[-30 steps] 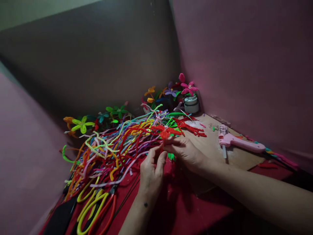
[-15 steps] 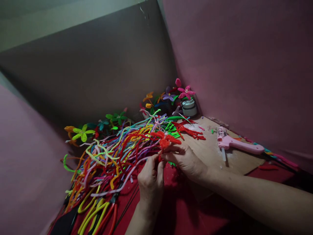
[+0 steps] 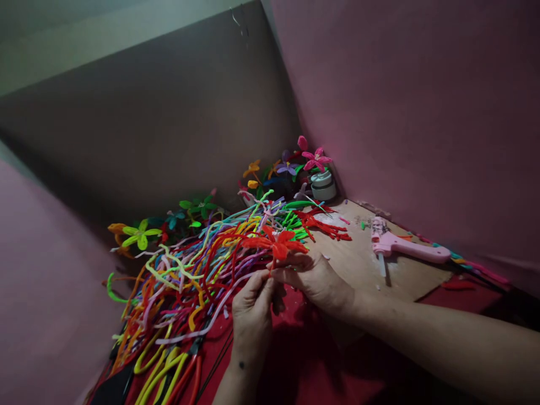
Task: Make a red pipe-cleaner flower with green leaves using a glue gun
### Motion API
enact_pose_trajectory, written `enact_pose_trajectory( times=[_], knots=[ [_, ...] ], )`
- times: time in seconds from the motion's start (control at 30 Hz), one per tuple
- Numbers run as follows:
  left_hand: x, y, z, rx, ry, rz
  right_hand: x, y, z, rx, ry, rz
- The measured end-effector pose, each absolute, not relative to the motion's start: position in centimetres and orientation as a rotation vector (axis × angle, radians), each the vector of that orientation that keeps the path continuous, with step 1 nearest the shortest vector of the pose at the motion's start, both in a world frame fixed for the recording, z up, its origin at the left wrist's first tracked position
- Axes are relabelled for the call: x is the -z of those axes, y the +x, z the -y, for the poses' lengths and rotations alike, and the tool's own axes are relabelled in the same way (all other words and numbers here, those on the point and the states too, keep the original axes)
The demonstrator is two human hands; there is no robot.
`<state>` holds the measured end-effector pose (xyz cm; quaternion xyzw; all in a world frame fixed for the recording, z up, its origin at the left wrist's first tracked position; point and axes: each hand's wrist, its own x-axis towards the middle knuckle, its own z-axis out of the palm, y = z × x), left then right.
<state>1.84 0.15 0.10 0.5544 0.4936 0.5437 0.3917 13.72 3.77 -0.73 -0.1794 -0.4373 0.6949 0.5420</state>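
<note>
A red pipe-cleaner flower point(image 3: 275, 243) stands upright between my two hands. My right hand point(image 3: 314, 278) is closed round the stem just under the petals. My left hand point(image 3: 252, 306) pinches the lower part of the stem with thumb and fingers. Behind the flower lies a big heap of loose pipe cleaners point(image 3: 189, 270) in many colours, spread over the red cloth point(image 3: 320, 365).
Finished flowers point(image 3: 141, 233) line the back wall, more point(image 3: 310, 160) stand in the corner by grey tape rolls point(image 3: 323, 185). A pink glue gun point(image 3: 400, 247) lies on a wooden board point(image 3: 358, 261). Red pieces point(image 3: 324, 225) lie there. Yellow and red handled pliers point(image 3: 169, 374) lie at the bottom left.
Both hands have shifted a little to the left and lifted the red flower slightly; my left hand has closed tighter on the stem. The view has tilted a bit.
</note>
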Motion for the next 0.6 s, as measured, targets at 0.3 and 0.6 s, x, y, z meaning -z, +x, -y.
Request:
enact_pose_trajectory(
  times=[0.3, 0.6],
  knots=[
    [-0.5, 1.2, -0.5, -1.228, 1.056, -1.013, 1.0, 14.4, -4.6, -1.822, -0.410, 1.094],
    [-0.2, 0.9, -0.3, -1.100, 0.873, -0.683, -0.4, 15.4, -4.9, -1.825, -0.360, 1.361]
  ],
)
